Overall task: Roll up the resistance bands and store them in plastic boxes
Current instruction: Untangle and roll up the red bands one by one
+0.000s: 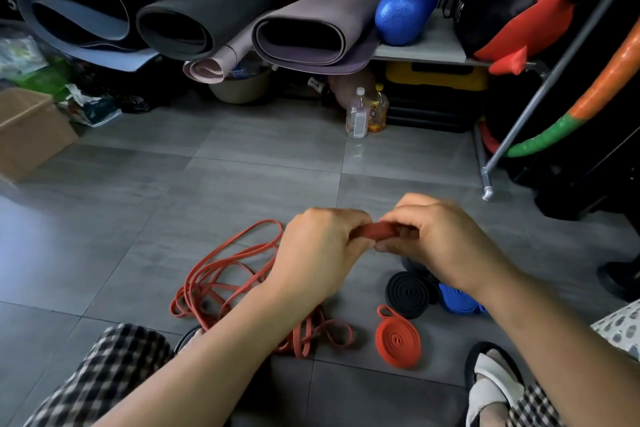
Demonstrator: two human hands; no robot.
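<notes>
so the left hand (322, 253) and right hand (440, 246) are both pinching a red band (379, 230), its flat stretch running sideways left-to-right between them, up above the rolled red coil (398, 340); the bottle label (359, 122) way past that coil is unreadable.

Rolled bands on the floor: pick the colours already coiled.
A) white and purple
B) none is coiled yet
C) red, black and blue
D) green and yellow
C: a red coil, a black coil and a blue roll lie on the tiles, while the left hand and right hand pinch another red band.
</notes>
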